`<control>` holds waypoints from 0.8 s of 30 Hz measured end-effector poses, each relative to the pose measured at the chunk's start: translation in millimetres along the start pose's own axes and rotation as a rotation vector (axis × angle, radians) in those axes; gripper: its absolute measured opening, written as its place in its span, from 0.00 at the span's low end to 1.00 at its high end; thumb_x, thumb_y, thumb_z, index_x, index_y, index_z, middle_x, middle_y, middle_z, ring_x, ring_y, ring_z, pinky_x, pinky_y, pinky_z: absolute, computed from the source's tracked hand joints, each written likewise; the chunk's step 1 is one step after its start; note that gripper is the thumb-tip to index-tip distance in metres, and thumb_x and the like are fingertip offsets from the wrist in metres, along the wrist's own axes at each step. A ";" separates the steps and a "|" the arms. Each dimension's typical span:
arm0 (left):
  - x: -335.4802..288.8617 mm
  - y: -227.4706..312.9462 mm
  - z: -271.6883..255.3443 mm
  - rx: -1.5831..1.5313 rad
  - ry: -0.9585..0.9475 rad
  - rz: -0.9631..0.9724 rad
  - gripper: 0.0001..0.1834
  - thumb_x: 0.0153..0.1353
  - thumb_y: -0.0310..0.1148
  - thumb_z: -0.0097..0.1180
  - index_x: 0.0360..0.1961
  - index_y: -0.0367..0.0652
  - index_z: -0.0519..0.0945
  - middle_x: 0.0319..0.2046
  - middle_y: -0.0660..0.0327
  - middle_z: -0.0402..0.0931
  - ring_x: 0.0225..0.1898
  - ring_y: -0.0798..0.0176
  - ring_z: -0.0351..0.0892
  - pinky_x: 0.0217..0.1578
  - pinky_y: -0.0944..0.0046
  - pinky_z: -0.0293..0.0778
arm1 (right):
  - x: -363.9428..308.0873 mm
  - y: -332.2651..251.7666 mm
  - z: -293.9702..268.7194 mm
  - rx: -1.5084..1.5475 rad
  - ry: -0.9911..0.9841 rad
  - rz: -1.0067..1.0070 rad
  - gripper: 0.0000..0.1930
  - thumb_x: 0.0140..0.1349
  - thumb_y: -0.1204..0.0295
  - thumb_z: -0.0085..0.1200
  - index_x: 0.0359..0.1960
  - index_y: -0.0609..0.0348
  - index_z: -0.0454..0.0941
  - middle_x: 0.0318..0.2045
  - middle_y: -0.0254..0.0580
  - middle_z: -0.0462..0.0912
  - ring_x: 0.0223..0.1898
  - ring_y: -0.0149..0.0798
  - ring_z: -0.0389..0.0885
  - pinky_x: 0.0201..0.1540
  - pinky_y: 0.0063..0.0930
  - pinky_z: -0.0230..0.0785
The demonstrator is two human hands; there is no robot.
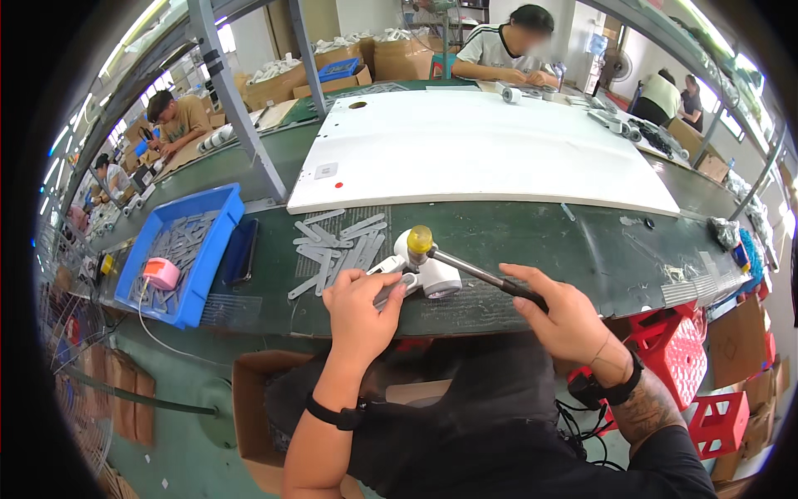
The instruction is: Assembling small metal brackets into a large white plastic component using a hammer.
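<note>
My right hand (564,318) is wrapped round the dark handle of a hammer (478,270) with a translucent yellow face. The hammer's head is over a white plastic fitting with a round, cylindrical end (441,279), near the bench's front edge; whether they touch I cannot tell. My left hand (362,314) is closed, thumb and fingers pinching a grey flat strip (387,293) at the left arm of the fitting. The fingers and hammer head partly hide where strip and fitting meet. Loose grey strips (341,248) lie in a pile just beyond my left hand.
A blue tray (218,224) at the left holds more grey strips and a pink device (161,273) with a cable. Beside it lies a dark blue case (241,252). A large white board (499,154) covers the bench's far side. Red stools (669,353) stand at the right.
</note>
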State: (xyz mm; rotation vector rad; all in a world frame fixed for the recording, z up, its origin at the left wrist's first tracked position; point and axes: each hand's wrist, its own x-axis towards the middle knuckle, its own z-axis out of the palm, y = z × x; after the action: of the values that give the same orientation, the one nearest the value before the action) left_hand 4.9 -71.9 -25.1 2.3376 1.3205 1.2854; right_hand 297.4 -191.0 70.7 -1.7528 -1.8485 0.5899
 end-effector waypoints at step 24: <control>-3.0 -11.4 -1.3 -0.008 -0.068 -0.080 0.07 0.64 0.39 0.76 0.39 0.51 0.92 0.43 0.65 0.84 0.53 0.58 0.79 0.59 0.49 0.59 | 11.8 -5.3 12.5 -0.128 0.121 -0.196 0.25 0.79 0.66 0.56 0.76 0.41 0.77 0.42 0.53 0.91 0.44 0.59 0.90 0.47 0.52 0.82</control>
State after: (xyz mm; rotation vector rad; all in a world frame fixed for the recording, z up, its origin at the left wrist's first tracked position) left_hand -3.8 -67.7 -31.9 2.2771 1.3697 1.1759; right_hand 285.1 -179.1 65.3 -1.6216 -1.9806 0.2892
